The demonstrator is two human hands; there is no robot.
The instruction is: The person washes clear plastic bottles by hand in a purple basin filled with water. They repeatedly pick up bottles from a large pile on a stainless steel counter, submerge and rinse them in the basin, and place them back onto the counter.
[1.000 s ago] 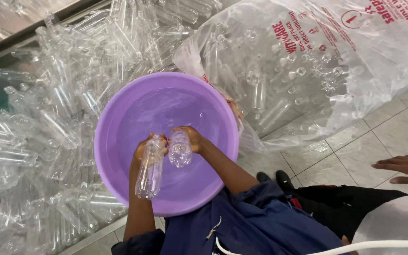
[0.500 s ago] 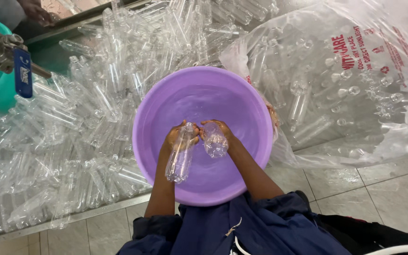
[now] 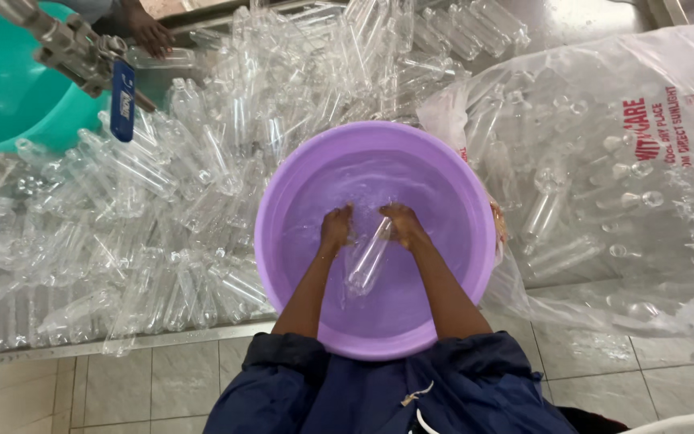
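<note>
Far left: a round teal plastic basin [image 3: 6, 80] sits at the top-left corner of the steel counter [image 3: 162, 337], with a metal tap with a blue handle [image 3: 122, 100] angled over it, and another person's hand [image 3: 150, 32] just behind. Across the counter lies a loose heap of clear empty plastic bottles [image 3: 202, 185], running up to the counter's back edge. At the counter's front edge stands the round purple plastic basin [image 3: 375, 237], holding water. Our left hand [image 3: 336, 229] is in the water, fingers curled around the upper end of one clear plastic bottle [image 3: 367, 259]; our right hand [image 3: 402, 225] is closed on that same end from the other side. The bottle slants down toward the near rim of the basin, partly submerged. We judge the step in hand as rinsing this bottle in the water. The next move likely calls for a firm wet-plastic grip and tipping the bottle so the water drains out. Right: a large clear plastic sack with red print [image 3: 620, 185], full of more bottles, slumps against the basin's right rim.
</note>
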